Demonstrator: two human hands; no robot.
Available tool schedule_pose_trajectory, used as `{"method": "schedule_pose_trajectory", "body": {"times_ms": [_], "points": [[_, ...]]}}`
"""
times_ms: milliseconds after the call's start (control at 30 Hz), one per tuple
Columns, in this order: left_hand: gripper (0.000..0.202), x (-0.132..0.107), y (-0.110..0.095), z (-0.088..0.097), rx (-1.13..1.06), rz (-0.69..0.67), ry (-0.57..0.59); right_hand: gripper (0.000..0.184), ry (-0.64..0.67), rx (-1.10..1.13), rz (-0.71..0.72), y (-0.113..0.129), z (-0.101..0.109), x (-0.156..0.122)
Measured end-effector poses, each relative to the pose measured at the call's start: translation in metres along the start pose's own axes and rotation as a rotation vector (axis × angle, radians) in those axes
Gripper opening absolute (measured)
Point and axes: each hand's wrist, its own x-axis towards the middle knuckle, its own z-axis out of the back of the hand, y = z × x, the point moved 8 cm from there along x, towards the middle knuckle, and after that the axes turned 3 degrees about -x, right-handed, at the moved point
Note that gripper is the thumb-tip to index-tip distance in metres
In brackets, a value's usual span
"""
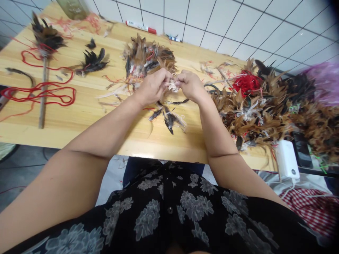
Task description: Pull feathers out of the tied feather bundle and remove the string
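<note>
my left hand (156,84) and right hand (192,84) both pinch one pale tuft (173,86) above the table (87,109). step in hand, as i judge it: teasing or binding the tuft; the next move calls for a steady grip. loose dark feathers (169,120) lie nearer me; a brown feather bundle (150,58) sits just beyond.

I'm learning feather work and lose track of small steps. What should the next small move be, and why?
Perhaps hold the left hand steady and ease the right hand gently aside, parting the pale tuft: both hands seem to pinch it, fingertips close together, above loose dark feathers on the table.
</note>
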Motion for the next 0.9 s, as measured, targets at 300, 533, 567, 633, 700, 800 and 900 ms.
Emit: {"method": "schedule_pose_trajectory", "body": {"times_ms": [300, 533, 567, 633, 700, 800, 900], "points": [[0.04, 0.002, 0.012, 0.002, 0.015, -0.012, -0.037, 0.028, 0.013, -0.219, 0.075, 0.005, -0.024, -0.002], [0.033, 0.001, 0.014, -0.001, 0.067, -0.172, -0.048, 0.029, -0.034, -0.199, 0.054, -0.017, -0.034, 0.003], [0.033, 0.002, 0.015, -0.001, 0.07, -0.188, -0.048, 0.03, -0.041, -0.207, 0.047, -0.021, -0.036, 0.004], [0.034, 0.002, 0.018, 0.0, 0.072, -0.163, -0.055, 0.03, -0.046, -0.226, 0.04, -0.028, -0.039, 0.006], [0.033, 0.003, 0.022, 0.001, 0.092, -0.1, -0.052, 0.03, -0.045, -0.237, 0.046, -0.034, -0.042, 0.008], [0.026, 0.003, 0.025, 0.002, 0.155, -0.029, -0.017, 0.028, -0.054, -0.234, 0.057, -0.041, -0.044, 0.01], [0.024, 0.002, 0.03, 0.001, 0.187, 0.026, -0.003, 0.028, -0.062, -0.23, 0.049, -0.046, -0.046, 0.012]]}}
